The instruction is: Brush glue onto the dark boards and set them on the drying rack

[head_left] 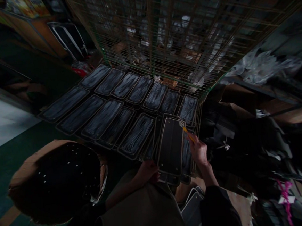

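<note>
In the head view a dark rectangular panel [170, 142] with rounded corners, a pale rim and small round studs lies over other panels near me. My left hand [150, 170] is closed at its lower left edge, fingers curled against it. My right hand [199, 149] is closed around a small brush [188, 133] with a yellow-orange handle. The brush's whitish tip touches the panel's upper right corner. Around it, several similar panels lie in rows, such as one panel [137, 135] with whitish streaks across its face.
A tall wire cage [150, 33] rises behind the rows. At lower left stands a round, cardboard-edged container [34, 160] with a dark inside. More panels [192, 209] stand at lower right. Dark bags [265, 140] and clear plastic wrap [259, 68] are on the right.
</note>
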Available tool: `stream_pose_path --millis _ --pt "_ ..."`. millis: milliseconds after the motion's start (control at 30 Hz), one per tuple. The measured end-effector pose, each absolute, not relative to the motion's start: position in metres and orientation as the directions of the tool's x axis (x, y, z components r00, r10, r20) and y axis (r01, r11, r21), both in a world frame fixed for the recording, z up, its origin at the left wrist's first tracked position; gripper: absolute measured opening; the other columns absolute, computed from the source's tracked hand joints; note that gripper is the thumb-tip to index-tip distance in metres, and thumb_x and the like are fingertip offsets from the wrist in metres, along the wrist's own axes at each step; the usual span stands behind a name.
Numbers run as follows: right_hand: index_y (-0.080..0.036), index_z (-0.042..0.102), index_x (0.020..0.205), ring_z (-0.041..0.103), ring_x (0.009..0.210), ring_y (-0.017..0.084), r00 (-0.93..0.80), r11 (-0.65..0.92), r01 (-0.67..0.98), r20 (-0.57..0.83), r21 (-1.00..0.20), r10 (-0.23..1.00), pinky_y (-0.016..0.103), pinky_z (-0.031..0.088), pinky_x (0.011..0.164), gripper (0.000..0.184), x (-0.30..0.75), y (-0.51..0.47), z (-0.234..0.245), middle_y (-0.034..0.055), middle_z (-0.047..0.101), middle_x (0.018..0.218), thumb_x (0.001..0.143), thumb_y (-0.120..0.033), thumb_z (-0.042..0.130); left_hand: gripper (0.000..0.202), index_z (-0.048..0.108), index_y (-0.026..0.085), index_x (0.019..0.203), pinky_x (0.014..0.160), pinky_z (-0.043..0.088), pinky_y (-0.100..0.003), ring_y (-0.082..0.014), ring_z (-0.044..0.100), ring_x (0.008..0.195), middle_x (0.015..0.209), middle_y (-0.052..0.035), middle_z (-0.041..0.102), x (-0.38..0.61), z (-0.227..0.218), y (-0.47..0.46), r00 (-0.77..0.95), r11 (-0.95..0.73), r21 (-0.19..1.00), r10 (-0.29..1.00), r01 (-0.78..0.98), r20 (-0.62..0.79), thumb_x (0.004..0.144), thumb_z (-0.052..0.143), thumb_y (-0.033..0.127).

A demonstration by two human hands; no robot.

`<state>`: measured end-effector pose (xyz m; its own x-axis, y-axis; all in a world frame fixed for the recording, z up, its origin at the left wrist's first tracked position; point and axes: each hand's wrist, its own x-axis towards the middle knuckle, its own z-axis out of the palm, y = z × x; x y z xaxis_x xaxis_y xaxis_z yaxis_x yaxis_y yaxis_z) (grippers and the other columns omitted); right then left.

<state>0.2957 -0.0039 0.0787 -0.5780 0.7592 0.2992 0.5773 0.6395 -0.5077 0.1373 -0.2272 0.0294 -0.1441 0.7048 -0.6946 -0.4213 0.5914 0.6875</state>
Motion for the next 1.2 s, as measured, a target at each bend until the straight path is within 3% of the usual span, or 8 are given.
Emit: stream_pose_path --millis 233,433,733,967,1067,1200 --pt "-0.020 0.066 0.111 0.068 0.071 0.021 -0.636 0.668 0.634 0.229 -0.390 0.737 0.030 0.049 0.062 0.042 0.287 0.012 0.078 0.0088 0.072 0.090 0.100 -0.043 0.033 0.045 0.045 0.017 0.083 0.044 0.048 -0.025 -0.0187 0.066 0.052 0.065 -0.0043 0.067 0.136 0.030 -0.231 -0.123 0.582 0.646 0.689 -0.493 -0.715 0.072 0.068 0.054" --pt "-0.019 0.063 0.118 0.067 0.064 0.018 -0.672 0.658 0.632 0.132 -0.410 0.729 0.026 0.048 0.058 0.041 0.308 -0.024 0.088 0.0067 0.072 0.083 0.098 -0.043 0.037 0.036 0.045 0.017 0.082 0.044 0.048 -0.025 -0.0186 0.067 0.052 0.065 -0.0042 0.067 0.136 0.027 -0.228 -0.105 0.618 0.620 0.663 -0.483 -0.742 0.078 0.065 0.046" --pt "-0.025 0.065 0.114 0.070 0.071 0.016 -0.793 0.574 0.534 -0.132 -0.621 0.595 0.023 0.053 0.063 0.031 0.346 -0.096 0.139 0.0036 0.074 0.089 0.097 -0.040 0.044 0.028 0.048 0.015 0.082 0.046 0.048 -0.024 -0.0164 0.066 0.053 0.065 -0.0031 0.067 0.130 0.045 -0.227 -0.102 0.625 0.613 0.655 -0.484 -0.749 0.080 0.065 0.038" --pt "-0.024 0.065 0.109 0.067 0.064 0.013 -0.824 0.404 0.526 -0.332 -0.748 0.458 0.022 0.052 0.063 0.029 0.322 -0.082 0.153 -0.0018 0.069 0.069 0.097 -0.039 0.043 0.030 0.045 0.017 0.078 0.044 0.047 -0.023 -0.0153 0.064 0.048 0.059 -0.0013 0.065 0.129 0.043 -0.227 -0.103 0.570 0.641 0.700 -0.514 -0.706 0.076 0.068 0.036" --pt "-0.021 0.064 0.108 0.067 0.063 0.014 -0.832 0.301 0.483 -0.323 -0.822 0.452 0.024 0.053 0.063 0.030 0.307 -0.054 0.140 -0.0011 0.068 0.068 0.096 -0.040 0.044 0.032 0.044 0.017 0.079 0.043 0.048 -0.024 -0.0155 0.063 0.045 0.058 -0.0008 0.064 0.129 0.040 -0.227 -0.112 0.560 0.638 0.699 -0.529 -0.706 0.074 0.070 0.036" --pt "-0.019 0.062 0.108 0.067 0.065 0.017 -0.790 0.312 0.424 -0.178 -0.850 0.587 0.029 0.055 0.062 0.031 0.286 -0.007 0.116 0.0023 0.069 0.074 0.093 -0.043 0.048 0.036 0.044 0.017 0.080 0.043 0.048 -0.025 -0.0163 0.063 0.044 0.057 -0.0015 0.064 0.128 0.037 -0.227 -0.119 0.559 0.634 0.693 -0.534 -0.711 0.072 0.072 0.038"
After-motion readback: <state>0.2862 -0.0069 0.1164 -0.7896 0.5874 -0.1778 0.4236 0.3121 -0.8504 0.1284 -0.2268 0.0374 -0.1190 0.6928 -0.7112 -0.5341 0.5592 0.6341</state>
